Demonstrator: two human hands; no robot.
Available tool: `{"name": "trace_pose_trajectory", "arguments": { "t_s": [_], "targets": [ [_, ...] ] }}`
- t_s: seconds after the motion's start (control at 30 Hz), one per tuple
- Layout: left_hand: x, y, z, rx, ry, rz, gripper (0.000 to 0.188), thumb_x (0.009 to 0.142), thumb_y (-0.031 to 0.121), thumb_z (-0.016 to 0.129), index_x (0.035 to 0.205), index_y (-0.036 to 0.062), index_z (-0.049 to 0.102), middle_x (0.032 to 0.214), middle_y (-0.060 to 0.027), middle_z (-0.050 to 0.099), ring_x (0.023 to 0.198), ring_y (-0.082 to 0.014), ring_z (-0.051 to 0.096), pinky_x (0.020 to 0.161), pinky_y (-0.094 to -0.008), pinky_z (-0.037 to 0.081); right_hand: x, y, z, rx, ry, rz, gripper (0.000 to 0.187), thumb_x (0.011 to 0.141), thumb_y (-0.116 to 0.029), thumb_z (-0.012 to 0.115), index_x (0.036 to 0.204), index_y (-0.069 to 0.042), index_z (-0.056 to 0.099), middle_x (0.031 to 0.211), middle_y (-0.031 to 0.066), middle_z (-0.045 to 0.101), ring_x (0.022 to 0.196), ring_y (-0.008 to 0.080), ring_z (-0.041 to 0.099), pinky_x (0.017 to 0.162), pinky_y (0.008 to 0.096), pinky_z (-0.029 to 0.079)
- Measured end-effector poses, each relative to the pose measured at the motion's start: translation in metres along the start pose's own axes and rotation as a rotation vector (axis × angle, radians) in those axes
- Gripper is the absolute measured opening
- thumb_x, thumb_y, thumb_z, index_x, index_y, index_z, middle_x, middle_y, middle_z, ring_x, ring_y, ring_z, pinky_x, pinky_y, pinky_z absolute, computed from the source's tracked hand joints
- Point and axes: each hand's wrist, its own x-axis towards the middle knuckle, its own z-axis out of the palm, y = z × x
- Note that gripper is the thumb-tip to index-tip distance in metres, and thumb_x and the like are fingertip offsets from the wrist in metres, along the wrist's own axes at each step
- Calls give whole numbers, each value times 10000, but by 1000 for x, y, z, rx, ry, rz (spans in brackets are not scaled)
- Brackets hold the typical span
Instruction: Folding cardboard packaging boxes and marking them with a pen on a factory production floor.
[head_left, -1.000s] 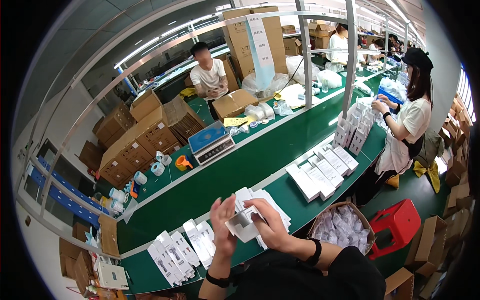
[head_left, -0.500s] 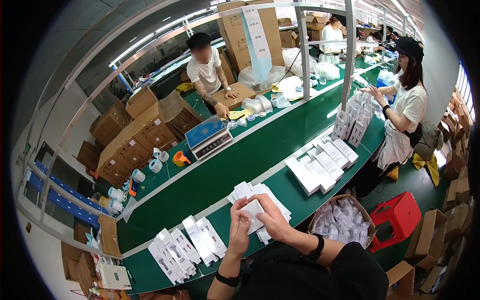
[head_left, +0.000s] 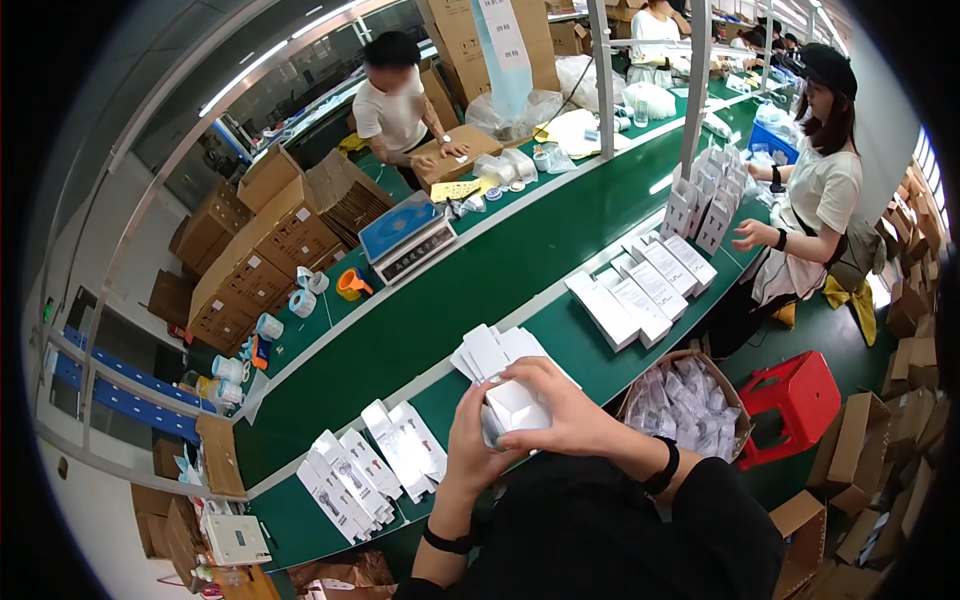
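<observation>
A small white carton is held close to my body, one end turned up toward me. Its folded inner faces or flaps show at that end; I cannot tell which. My left hand wraps the carton's left side, and my right hand grips its right side with the thumb along the near edge. Just beyond my hands, flat white cartons lie in a loose pile on the green bench. To the left are more flat printed cartons, with another overlapping group beside them.
Filled-out white boxes lie at right on the green bench. A person stands there by upright boxes. A carton of clear bags and a red stool are right of me. Another person works across the bench.
The carton has turned in my hands, showing a wider squared end, and my right hand has spread around it. The person at right has lowered one hand; the one across has drawn theirs back.
</observation>
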Motion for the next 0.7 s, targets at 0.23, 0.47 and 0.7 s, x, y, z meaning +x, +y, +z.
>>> {"name": "trace_pose_trajectory", "arguments": {
  "t_s": [0.23, 0.47, 0.7],
  "targets": [
    [-13, -101, 46, 463, -135, 95, 827, 791, 328, 845, 1473, 54, 467, 1561, -199, 414, 1456, -442, 365, 1224, -551, 253, 10, 116, -70, -763, 286, -102, 612, 732, -228, 857, 1247, -63, 570, 1440, 203, 521, 1242, 419, 593, 918, 450, 569],
    [-71, -133, 84, 557, -534, -55, 738, 817, 299, 810, 1445, 46, 517, 1543, -215, 441, 1480, -421, 347, 1219, -528, 277, -16, 234, -194, -971, 634, -133, 571, 794, -163, 806, 1298, -79, 550, 1497, 204, 472, 1374, 414, 477, 1114, 492, 434],
    [-83, -117, 70, 419, -471, -75, 624, 853, 198, 737, 1417, 22, 536, 1400, -232, 583, 1394, -393, 489, 1121, -495, 437, -25, 222, -154, -1206, 560, 79, 409, 844, -138, 741, 1232, -66, 637, 1434, 189, 539, 1381, 404, 459, 1187, 598, 296]
  ]
}}
